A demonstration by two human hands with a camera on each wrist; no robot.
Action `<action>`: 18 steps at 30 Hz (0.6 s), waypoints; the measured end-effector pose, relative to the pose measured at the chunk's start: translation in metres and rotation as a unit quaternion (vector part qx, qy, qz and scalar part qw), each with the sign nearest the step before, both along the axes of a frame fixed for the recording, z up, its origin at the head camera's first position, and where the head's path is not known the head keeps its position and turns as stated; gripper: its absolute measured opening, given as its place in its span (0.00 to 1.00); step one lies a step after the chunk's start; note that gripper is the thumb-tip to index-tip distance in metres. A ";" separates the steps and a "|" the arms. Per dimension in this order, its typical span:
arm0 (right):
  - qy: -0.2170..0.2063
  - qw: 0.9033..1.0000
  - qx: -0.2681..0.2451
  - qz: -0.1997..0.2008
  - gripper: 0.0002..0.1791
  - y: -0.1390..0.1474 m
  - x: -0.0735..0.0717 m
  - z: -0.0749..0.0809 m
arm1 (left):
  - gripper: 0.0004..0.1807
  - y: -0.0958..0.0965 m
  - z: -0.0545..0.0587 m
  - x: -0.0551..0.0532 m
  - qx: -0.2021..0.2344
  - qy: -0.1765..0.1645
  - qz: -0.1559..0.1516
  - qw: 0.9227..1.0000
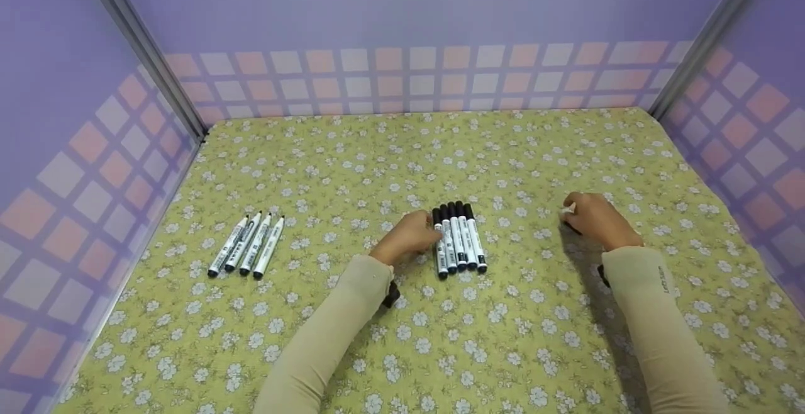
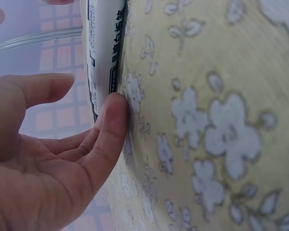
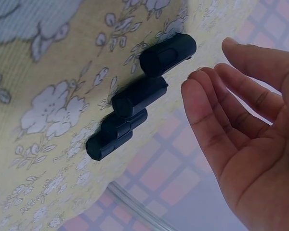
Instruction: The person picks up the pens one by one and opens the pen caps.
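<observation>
A row of white whiteboard markers with black caps [image 1: 462, 241] lies side by side in the middle of the table. My left hand [image 1: 412, 236] is at the row's left side; in the left wrist view a fingertip touches the edge of a white marker [image 2: 106, 43], thumb and fingers apart. Over on the right, my right hand [image 1: 597, 216] hovers beside several loose black marker caps [image 3: 139, 96], with nothing between its loosely bent fingers. In the head view the hand hides most of these caps.
Several uncapped markers [image 1: 245, 247] lie side by side at the left, tips pointing away. A yellow flowered cloth [image 1: 390, 162] covers the table. Purple panels with checks [image 1: 421, 77] enclose the back and both sides.
</observation>
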State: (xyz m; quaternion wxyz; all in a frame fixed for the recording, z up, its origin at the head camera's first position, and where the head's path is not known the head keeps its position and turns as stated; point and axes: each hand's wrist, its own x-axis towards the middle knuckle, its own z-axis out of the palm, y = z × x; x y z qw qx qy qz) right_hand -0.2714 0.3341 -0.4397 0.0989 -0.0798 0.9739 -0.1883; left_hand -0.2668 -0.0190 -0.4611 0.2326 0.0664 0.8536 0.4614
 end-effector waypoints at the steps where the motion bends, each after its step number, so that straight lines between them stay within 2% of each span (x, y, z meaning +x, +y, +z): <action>1: 0.000 1.000 -0.003 0.000 0.21 -0.001 0.000 0.000 | 0.04 0.000 0.000 0.000 0.002 0.000 0.002 1.000; 3: 0.002 1.000 -0.004 0.000 0.21 -0.002 0.000 0.001 | 0.13 0.001 -0.001 -0.001 0.014 -0.002 0.003 1.000; 5: 0.003 1.000 -0.006 0.001 0.21 -0.004 0.000 0.001 | 0.17 0.002 -0.001 -0.001 0.025 -0.005 0.004 1.000; 8: 0.002 1.000 -0.005 0.002 0.22 -0.006 0.000 0.002 | 0.16 0.003 -0.002 -0.002 0.039 -0.007 0.001 0.999; 12: -0.006 1.000 -0.003 0.002 0.22 -0.008 0.000 0.004 | 0.12 0.005 -0.002 -0.002 0.032 0.003 -0.005 0.999; 18: -0.011 1.000 -0.002 0.000 0.23 -0.011 0.000 0.005 | 0.15 0.009 -0.001 -0.002 -0.008 0.013 0.004 1.000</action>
